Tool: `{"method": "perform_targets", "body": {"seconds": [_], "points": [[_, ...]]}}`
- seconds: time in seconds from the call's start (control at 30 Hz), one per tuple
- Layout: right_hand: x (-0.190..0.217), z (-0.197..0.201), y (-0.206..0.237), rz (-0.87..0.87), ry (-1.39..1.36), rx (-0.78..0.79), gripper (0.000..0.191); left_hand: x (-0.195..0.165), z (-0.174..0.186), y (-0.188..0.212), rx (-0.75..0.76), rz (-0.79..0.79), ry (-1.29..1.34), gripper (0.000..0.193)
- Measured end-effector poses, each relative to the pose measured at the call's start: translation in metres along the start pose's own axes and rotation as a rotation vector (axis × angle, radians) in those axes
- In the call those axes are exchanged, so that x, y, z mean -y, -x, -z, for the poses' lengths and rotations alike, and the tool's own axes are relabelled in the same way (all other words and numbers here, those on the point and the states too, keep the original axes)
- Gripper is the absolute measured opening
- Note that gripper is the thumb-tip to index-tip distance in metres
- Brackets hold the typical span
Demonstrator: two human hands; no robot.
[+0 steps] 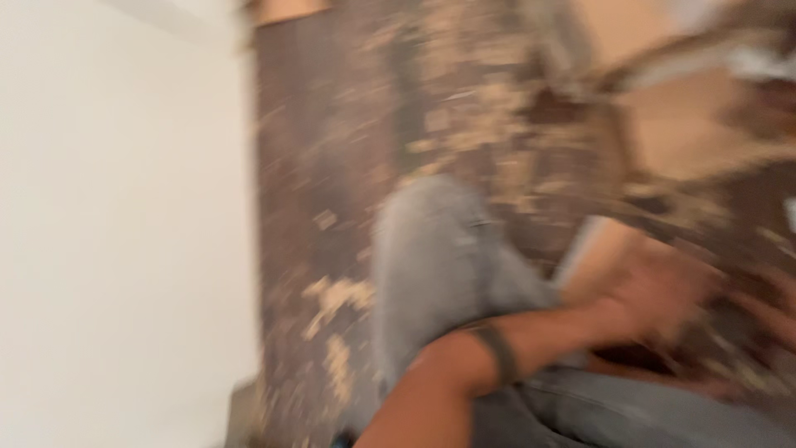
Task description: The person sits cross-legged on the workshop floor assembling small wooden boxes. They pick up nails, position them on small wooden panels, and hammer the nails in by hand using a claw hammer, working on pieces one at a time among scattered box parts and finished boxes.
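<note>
One blurred reach over a littered floor

Head view: heavy motion blur. The left hand (655, 290), on a forearm with a dark wristband (497, 350), reaches right across a knee in grey jeans (444, 265) toward a pale board (599, 253), touching or just beside it; whether its fingers are apart or together cannot be told. The right hand (775, 319) shows only as a smear at the right edge, its fingers unreadable. Pale wood chips (336, 294) litter the dark floor (311, 141). A white wall (116, 224) fills the left.
</note>
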State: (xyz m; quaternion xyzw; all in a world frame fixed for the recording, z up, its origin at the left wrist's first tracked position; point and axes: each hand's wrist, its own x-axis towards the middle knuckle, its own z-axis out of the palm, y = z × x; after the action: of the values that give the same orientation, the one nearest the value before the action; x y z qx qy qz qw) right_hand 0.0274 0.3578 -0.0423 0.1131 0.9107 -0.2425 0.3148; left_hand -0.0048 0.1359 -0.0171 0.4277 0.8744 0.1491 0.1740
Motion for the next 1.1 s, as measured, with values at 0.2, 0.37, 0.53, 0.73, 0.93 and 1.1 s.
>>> {"method": "perform_targets", "body": {"seconds": [0.2,0.37,0.53,0.73,0.93,1.1], "points": [[0.029,-0.009,0.004,0.017,-0.171,-0.045,0.074,0.027,0.011,-0.005,0.052,0.082,0.048,0.118],[0.037,-0.002,0.009,0.114,-0.278,-0.059,0.065,0.031,0.011,-0.011,0.070,0.090,0.154,0.100],[0.022,-0.011,-0.003,0.150,-0.356,0.051,0.079,0.047,-0.009,-0.018,-0.052,0.048,0.253,0.074],[0.001,-0.026,-0.013,0.274,-0.459,0.035,0.080,0.052,-0.022,-0.016,-0.102,0.029,0.298,0.057],[0.016,-0.017,-0.003,0.183,-0.219,-0.101,0.076,0.047,-0.011,-0.022,-0.140,0.048,0.262,0.054],[0.030,-0.012,0.004,0.134,-0.149,-0.129,0.069,0.051,-0.010,-0.023,-0.279,-0.053,0.120,0.062]]}}
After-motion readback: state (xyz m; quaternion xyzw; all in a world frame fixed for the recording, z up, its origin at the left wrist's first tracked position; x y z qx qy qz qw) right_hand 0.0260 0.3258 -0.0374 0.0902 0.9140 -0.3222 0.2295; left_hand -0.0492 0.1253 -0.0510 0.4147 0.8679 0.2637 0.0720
